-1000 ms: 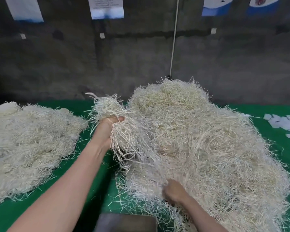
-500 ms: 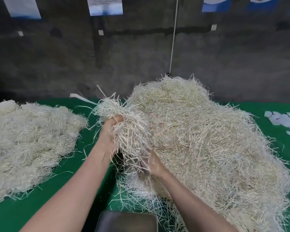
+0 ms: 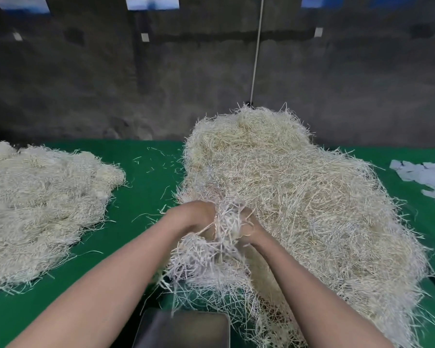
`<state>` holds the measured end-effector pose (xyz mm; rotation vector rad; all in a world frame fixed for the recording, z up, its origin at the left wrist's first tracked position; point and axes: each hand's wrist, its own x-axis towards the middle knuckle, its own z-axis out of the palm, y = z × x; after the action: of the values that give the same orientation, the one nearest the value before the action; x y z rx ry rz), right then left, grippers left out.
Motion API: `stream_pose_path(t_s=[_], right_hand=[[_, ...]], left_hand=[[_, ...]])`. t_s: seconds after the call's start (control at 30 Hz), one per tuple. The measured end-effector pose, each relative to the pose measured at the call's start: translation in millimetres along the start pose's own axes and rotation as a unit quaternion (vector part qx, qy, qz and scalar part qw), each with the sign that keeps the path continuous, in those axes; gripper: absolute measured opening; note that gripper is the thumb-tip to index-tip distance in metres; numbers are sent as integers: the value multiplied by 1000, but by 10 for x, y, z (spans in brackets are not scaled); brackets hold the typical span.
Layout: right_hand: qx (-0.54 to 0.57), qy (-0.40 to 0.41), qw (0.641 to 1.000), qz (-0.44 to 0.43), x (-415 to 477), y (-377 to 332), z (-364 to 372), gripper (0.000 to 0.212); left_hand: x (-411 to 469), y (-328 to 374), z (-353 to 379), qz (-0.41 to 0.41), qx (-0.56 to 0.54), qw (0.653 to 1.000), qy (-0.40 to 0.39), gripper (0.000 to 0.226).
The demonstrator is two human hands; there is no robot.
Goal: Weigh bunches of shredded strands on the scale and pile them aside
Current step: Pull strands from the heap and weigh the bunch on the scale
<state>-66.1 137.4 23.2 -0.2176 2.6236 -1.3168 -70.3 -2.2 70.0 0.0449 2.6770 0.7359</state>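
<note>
A big heap of pale shredded strands covers the right half of the green table. At its near left edge both my hands hold one bunch of strands between them. My left hand grips the bunch from the left, my right hand from the right. The bunch hangs down below my wrists, just above the dark metal pan of the scale at the bottom edge. A flatter pile of strands lies on the left.
Loose strands lie scattered on the green cloth between the two piles. White paper scraps sit at the far right. A dark concrete wall with a white cord stands behind the table.
My hands have come down and toward me with the bunch, from chest height at the heap's left side to just above the scale pan. My right hand now grips the bunch too.
</note>
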Motion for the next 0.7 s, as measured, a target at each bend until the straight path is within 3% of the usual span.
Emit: stream_pose_path(t_s=[0.07,0.13,0.17,0.2,0.23,0.3,0.37,0.4,0.47,0.57,0.63,0.7], right_hand=[[52,47,996,-48,74,-4,-48,16],[89,57,993,-43,135,85,-98,11],[110,51,992,-42,156,146,-105,2],[139,47,989,-31,146,218,-91,9],[172,38,984,-14,148,298,-67,18],[234,17,972,5,124,403,3,26],[261,6,965,-1,130,493,118,27],[248,6,969,-2,134,540,175,27],[115,22,993,5,116,683,271,31],[-129,32,991,32,-12,1141,399,37],[-229,6,972,56,-118,1413,459,33],[-256,-33,964,55,-187,1428,459,27]], left_hand=[[99,-95,90,-20,22,999,16,34],[155,-159,137,24,-90,993,72,10],[148,-161,112,25,-207,973,98,11],[134,-150,95,19,-348,932,101,15],[146,-137,67,8,-493,865,88,15],[124,-119,28,-13,-666,742,74,7],[77,-73,34,-66,-700,700,125,13],[67,-54,28,-71,-712,682,151,19],[38,-31,-20,-48,-750,641,158,30],[-2,-33,-204,-53,-737,645,197,40],[-28,-28,-315,-25,-766,620,166,29],[-66,-9,-365,-10,-779,608,153,20]])
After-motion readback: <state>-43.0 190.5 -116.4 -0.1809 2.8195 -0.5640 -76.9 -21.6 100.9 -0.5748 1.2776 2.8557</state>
